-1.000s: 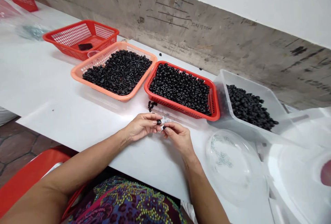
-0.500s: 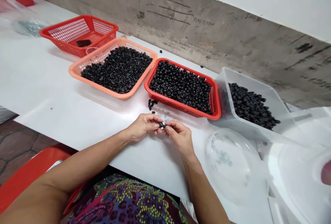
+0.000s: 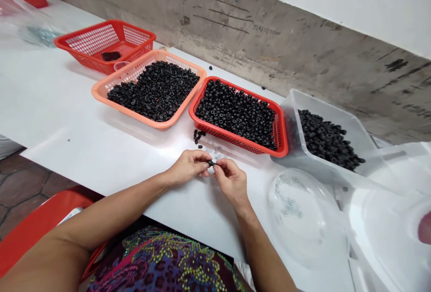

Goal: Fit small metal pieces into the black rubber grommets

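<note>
Between my two hands, over the white table (image 3: 161,157), is a small black plastic part (image 3: 210,163). My left hand (image 3: 190,166) pinches its rounded end between thumb and fingertips. My right hand (image 3: 232,179) is closed in a pinch at the other side, on a thin black piece (image 3: 215,164) that meets the rounded part. Fingertips partly hide both pieces. Just beyond my hands lie tiny clear pieces (image 3: 217,152) and several loose black parts (image 3: 198,135). Behind these stands a red basket (image 3: 232,136) full of round black parts (image 3: 235,112).
Left of it is an orange basket (image 3: 134,117) of small black pieces, then a red basket (image 3: 84,63) holding a dark block. On the right stand a clear bin (image 3: 296,148) of black parts and a round clear lid (image 3: 303,233) with small clear pieces. A wall (image 3: 269,54) runs behind.
My hands have drawn slightly closer together. The black pieces now line up end to end between my fingertips. The view has shifted slightly.
</note>
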The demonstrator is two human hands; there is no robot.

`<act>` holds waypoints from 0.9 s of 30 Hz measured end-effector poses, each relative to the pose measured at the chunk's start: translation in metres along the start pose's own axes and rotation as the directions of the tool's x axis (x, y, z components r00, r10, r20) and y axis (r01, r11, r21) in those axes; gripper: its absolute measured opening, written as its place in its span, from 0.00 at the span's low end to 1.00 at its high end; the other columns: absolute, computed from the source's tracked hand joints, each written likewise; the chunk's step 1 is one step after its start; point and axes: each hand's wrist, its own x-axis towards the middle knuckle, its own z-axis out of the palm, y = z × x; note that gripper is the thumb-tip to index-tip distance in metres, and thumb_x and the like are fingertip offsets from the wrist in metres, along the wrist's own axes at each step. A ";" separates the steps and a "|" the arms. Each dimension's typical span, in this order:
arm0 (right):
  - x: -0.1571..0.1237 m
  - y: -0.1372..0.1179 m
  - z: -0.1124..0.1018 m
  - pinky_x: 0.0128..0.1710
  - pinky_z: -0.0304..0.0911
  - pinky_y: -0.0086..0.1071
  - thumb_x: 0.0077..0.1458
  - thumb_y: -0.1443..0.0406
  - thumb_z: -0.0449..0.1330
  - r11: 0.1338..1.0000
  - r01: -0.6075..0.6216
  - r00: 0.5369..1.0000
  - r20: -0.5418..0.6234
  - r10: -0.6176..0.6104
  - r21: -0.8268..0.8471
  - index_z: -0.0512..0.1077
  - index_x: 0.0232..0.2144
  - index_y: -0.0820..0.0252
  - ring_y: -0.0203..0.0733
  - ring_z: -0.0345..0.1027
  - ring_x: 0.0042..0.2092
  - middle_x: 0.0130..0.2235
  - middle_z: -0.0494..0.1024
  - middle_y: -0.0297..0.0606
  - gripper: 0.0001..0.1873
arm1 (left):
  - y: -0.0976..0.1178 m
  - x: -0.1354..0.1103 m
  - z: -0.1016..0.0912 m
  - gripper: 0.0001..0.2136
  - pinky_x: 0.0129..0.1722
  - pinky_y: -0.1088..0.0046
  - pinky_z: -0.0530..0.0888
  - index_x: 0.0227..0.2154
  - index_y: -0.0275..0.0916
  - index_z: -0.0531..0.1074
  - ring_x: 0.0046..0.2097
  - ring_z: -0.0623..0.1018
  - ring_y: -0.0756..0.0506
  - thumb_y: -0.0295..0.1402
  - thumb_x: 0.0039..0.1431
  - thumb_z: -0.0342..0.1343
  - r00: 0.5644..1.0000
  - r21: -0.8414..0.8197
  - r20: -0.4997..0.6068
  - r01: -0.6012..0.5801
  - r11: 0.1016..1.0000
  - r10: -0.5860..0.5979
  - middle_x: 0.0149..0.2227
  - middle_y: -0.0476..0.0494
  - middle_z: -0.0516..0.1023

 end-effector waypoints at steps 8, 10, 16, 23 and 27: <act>-0.002 -0.003 -0.001 0.30 0.65 0.30 0.52 0.68 0.55 0.952 0.222 0.975 0.020 -0.223 -0.212 0.72 0.32 0.58 0.36 0.67 0.27 0.28 0.75 0.36 0.06 | -0.003 0.000 0.001 0.09 0.26 0.75 0.70 0.34 0.34 0.70 0.25 0.74 0.53 0.27 0.47 0.58 0.998 0.025 -0.030 -0.054 0.998 0.055 0.27 0.49 0.74; -0.002 -0.002 -0.001 0.30 0.65 0.30 0.52 0.68 0.54 0.944 0.230 0.972 0.017 -0.233 -0.236 0.71 0.31 0.58 0.36 0.67 0.27 0.27 0.75 0.36 0.06 | -0.003 0.000 0.002 0.08 0.27 0.75 0.69 0.33 0.34 0.70 0.25 0.74 0.53 0.27 0.47 0.57 0.998 0.050 -0.031 -0.053 0.997 0.054 0.26 0.49 0.73; -0.002 0.002 0.000 0.30 0.64 0.29 0.53 0.70 0.51 0.896 0.320 0.945 0.044 -0.323 -0.308 0.70 0.30 0.58 0.37 0.67 0.29 0.28 0.74 0.37 0.08 | -0.006 -0.001 0.004 0.08 0.29 0.74 0.71 0.33 0.33 0.71 0.26 0.74 0.52 0.24 0.48 0.55 0.995 0.146 -0.057 -0.075 0.986 0.084 0.26 0.48 0.73; -0.003 0.001 -0.003 0.28 0.62 0.28 0.51 0.70 0.52 0.922 0.292 0.956 0.088 -0.279 -0.255 0.70 0.28 0.58 0.36 0.66 0.28 0.26 0.72 0.35 0.07 | -0.011 0.000 0.001 0.09 0.32 0.73 0.72 0.34 0.34 0.74 0.28 0.75 0.51 0.23 0.50 0.51 0.979 0.301 0.022 -0.198 0.933 0.200 0.30 0.47 0.72; 0.001 0.001 -0.008 0.25 0.60 0.27 0.48 0.69 0.54 0.989 0.111 0.988 0.118 -0.100 -0.094 0.70 0.25 0.59 0.34 0.63 0.25 0.23 0.71 0.32 0.05 | -0.007 -0.003 0.001 0.10 0.33 0.73 0.72 0.34 0.35 0.75 0.29 0.75 0.51 0.23 0.51 0.50 0.967 0.345 0.091 -0.254 0.904 0.237 0.30 0.46 0.73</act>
